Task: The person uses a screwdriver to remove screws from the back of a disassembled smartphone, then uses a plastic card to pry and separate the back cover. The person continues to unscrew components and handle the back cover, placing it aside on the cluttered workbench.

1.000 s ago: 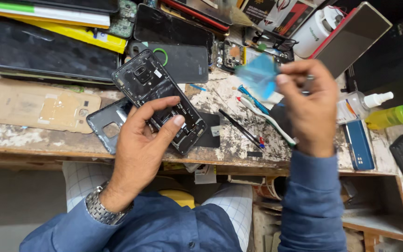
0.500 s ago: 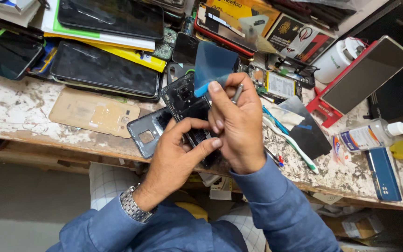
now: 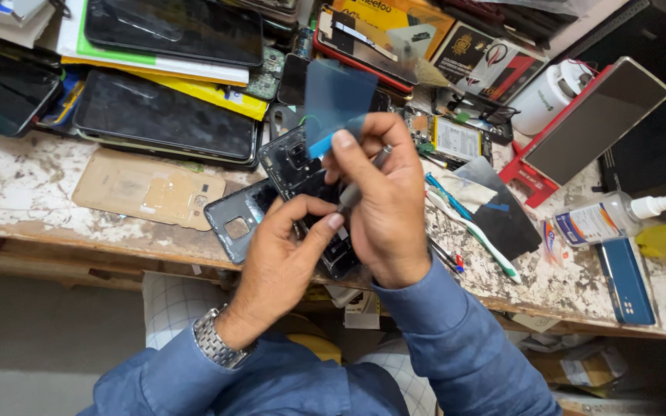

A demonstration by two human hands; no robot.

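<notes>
Right now both hands are close together over the front edge of the bench [image 3: 55, 223]; the left hand [image 3: 283, 254] is clamped on an opened black phone frame [image 3: 302, 181], thumb and fingers pinching its lower end, and the frame sits tilted just above the bench; the right hand [image 3: 383, 204] is shut on two things at once — a thin blue plastic sheet [image 3: 337, 96] pinched at its bottom corner, and a slim grey tool [image 3: 360, 185] that points down at the frame. I think the frame is light but easy to crack, so the side edges look like the safe place to hold it; the sheet looks soft and bendy, so a corner works. Both wrists bend inward — the left wears a metal watch [image 3: 213, 343]. A grey back cover [image 3: 233, 223] lies just beside the frame.
</notes>
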